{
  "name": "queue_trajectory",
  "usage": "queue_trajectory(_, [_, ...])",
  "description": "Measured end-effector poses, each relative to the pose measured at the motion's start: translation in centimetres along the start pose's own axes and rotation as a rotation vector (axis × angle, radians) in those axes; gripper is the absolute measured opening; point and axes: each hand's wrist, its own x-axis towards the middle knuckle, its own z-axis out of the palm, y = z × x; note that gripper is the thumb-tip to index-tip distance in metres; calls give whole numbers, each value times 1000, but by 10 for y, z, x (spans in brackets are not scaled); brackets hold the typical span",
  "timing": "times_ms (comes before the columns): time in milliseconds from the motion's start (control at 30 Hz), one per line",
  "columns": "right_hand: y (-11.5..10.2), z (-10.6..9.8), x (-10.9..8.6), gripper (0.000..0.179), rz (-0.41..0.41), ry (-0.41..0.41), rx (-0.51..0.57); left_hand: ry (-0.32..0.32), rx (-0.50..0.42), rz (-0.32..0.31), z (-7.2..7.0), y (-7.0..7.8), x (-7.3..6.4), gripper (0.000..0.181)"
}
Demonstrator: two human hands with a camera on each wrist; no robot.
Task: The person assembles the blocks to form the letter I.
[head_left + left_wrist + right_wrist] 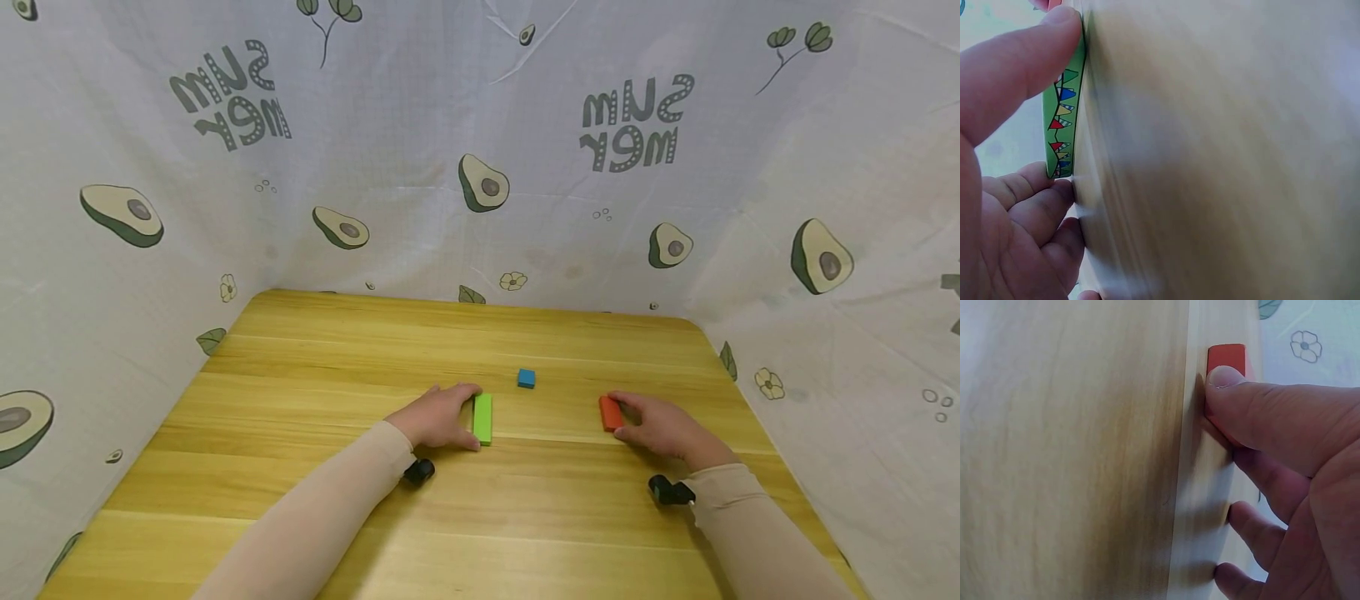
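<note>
In the head view my left hand (441, 415) grips a long light-green block (483, 420) lying on the table, thumb at its near end and fingertips at its far end. The left wrist view shows colourful bunting flags printed along the green block's side (1065, 112). Further right, my right hand (667, 427) pinches a shorter red block (611, 413). Its thumb presses against the red block (1227, 355) in the right wrist view, while the lower fingers touch the tabletop. A small blue block (527, 378) sits between the two hands, a little farther back, touched by neither.
The wooden table (480, 517) has rounded far corners. A white cloth (420, 150) printed with avocados and lettering hangs behind it and along both sides. A small black device is strapped at each wrist, near the sleeve cuffs.
</note>
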Motion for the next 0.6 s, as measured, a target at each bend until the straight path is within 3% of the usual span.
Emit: queue_trajectory(600, [-2, -1, -1, 76, -1, -1, 1, 5, -29, -9, -2, 3, -3, 96])
